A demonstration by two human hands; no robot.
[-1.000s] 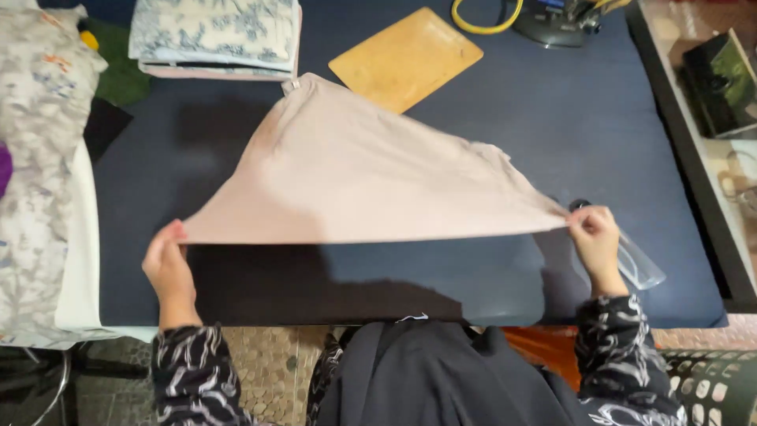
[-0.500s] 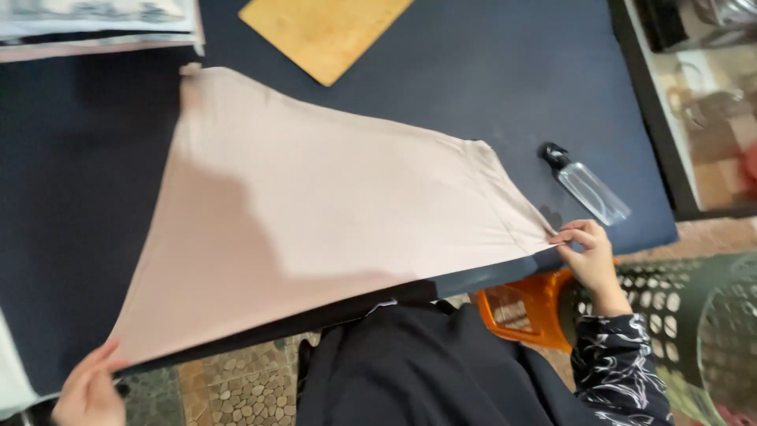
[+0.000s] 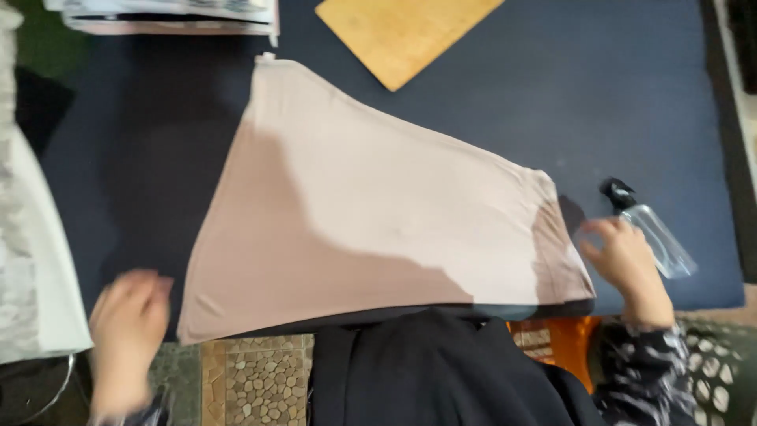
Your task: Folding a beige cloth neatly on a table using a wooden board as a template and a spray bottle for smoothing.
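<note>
A pale pink cloth (image 3: 371, 205) lies spread flat on the dark blue table (image 3: 631, 102), narrow at the far end and wide at the near edge. My left hand (image 3: 126, 331) is blurred, just left of the cloth's near left corner, fingers apart and holding nothing. My right hand (image 3: 627, 264) hovers beside the cloth's near right corner with fingers spread, not gripping it. A small clear spray bottle (image 3: 654, 233) with a black top lies just right of that hand.
A light wooden board (image 3: 402, 31) lies at the far side of the table. A stack of folded fabrics (image 3: 165, 12) sits far left. Patterned pale fabric (image 3: 31, 260) hangs at the left edge. An orange stool (image 3: 560, 343) and a green perforated basket (image 3: 721, 371) stand below right.
Both hands have let go of the cloth's near corners and moved slightly outward. The cloth, held taut before, now rests flat on the table.
</note>
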